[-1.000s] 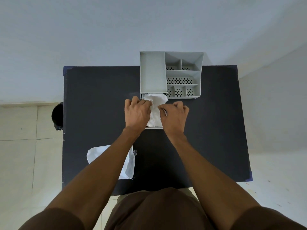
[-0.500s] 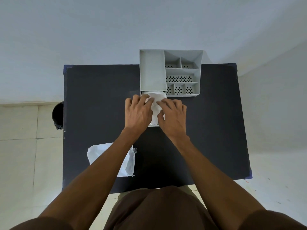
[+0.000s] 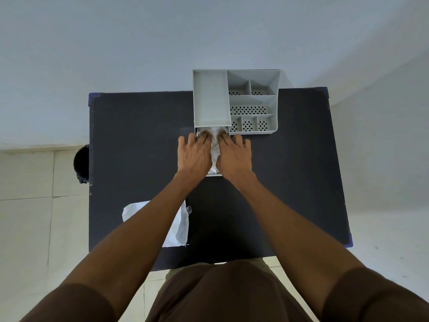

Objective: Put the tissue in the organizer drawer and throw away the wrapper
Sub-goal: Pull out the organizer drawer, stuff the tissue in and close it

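A grey organizer (image 3: 253,101) stands at the far edge of the black table (image 3: 290,182). Its drawer (image 3: 214,175) is pulled out toward me from the lower left. White tissue (image 3: 214,145) lies inside the drawer. My left hand (image 3: 193,155) and my right hand (image 3: 234,156) lie flat on the tissue side by side, fingers spread and pointing into the drawer's far end. They cover most of the tissue. The white plastic wrapper (image 3: 178,228) lies flat near the table's front left, partly hidden under my left forearm.
A black bin (image 3: 81,163) stands on the tiled floor just past the table's left edge. The organizer's right half has several small perforated compartments. A pale wall is behind the table.
Both hands slid forward over the tissue and flattened, pressing it down into the drawer. Less of the tissue bulges above the drawer now. The wrapper has not moved.
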